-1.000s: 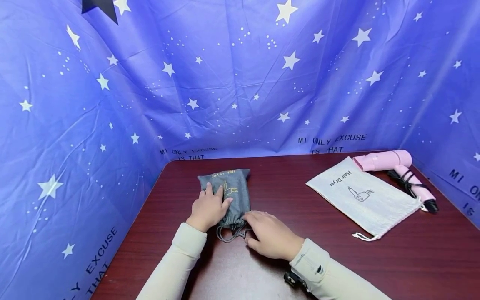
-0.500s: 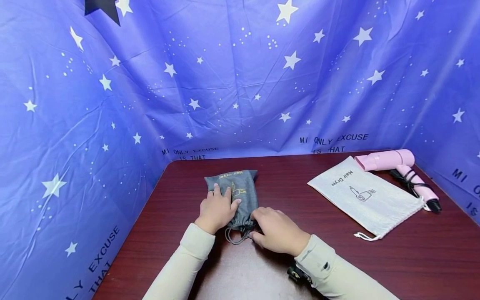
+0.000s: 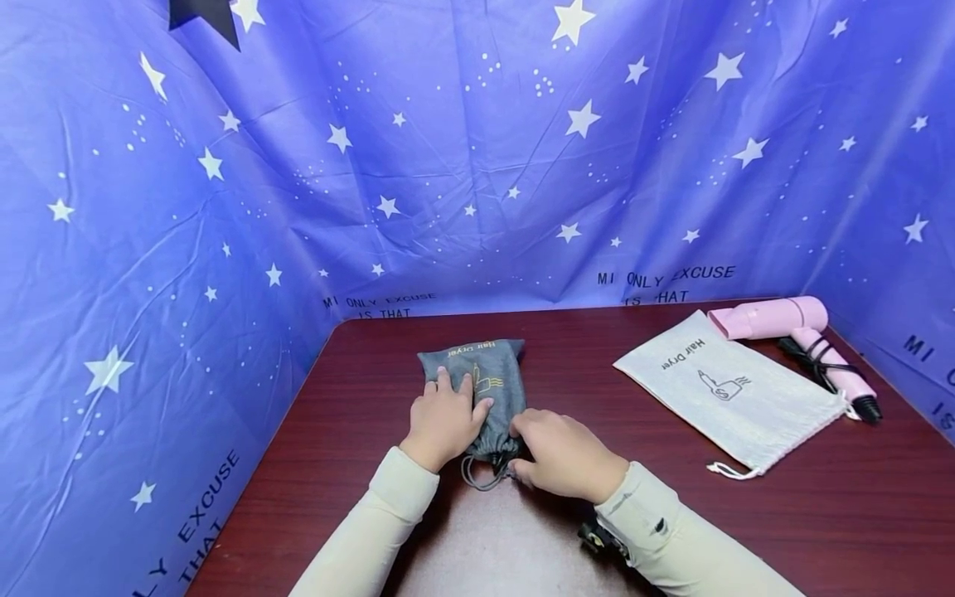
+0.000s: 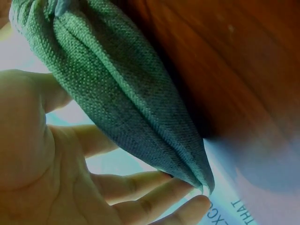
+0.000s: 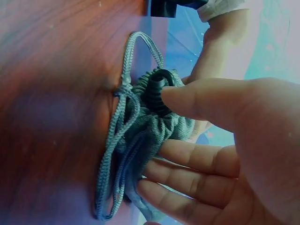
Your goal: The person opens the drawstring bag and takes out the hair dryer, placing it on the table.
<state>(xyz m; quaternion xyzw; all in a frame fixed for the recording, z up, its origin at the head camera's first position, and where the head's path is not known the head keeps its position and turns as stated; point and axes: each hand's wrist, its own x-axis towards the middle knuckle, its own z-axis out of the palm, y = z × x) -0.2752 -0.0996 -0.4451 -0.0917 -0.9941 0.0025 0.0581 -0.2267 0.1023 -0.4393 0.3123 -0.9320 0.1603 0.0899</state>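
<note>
A grey drawstring bag (image 3: pixel 509 398) with yellow "Hair Dryer" print lies on the table, its gathered mouth towards me. My left hand (image 3: pixel 445 419) rests on its left side, fingers spread and nearly straight. At the bag's right lower corner is my right hand (image 3: pixel 570 456), fingers lightly bent along the cloth. In the right wrist view, a black ribbed cord end (image 5: pixel 157 96) pokes out of the mouth, and the right thumb tip (image 5: pixel 176 100) overlaps it. The knotted drawstring (image 5: pixel 108 150) hangs loose in a loop. What fills the bag is mostly hidden.
To the right, a white drawstring bag (image 3: pixel 734 390) with dark hair-dryer print lies flat. A pink hair dryer (image 3: pixel 772 317), its cord bound around the handle, lies at the far right corner. Blue star-patterned cloth (image 3: pixel 477 166) walls the back and sides of the dark red table (image 3: pixel 582 356).
The grey bag has slid to the right across the table, with both hands moving along with it. The white bag and pink hair dryer stay where they were.
</note>
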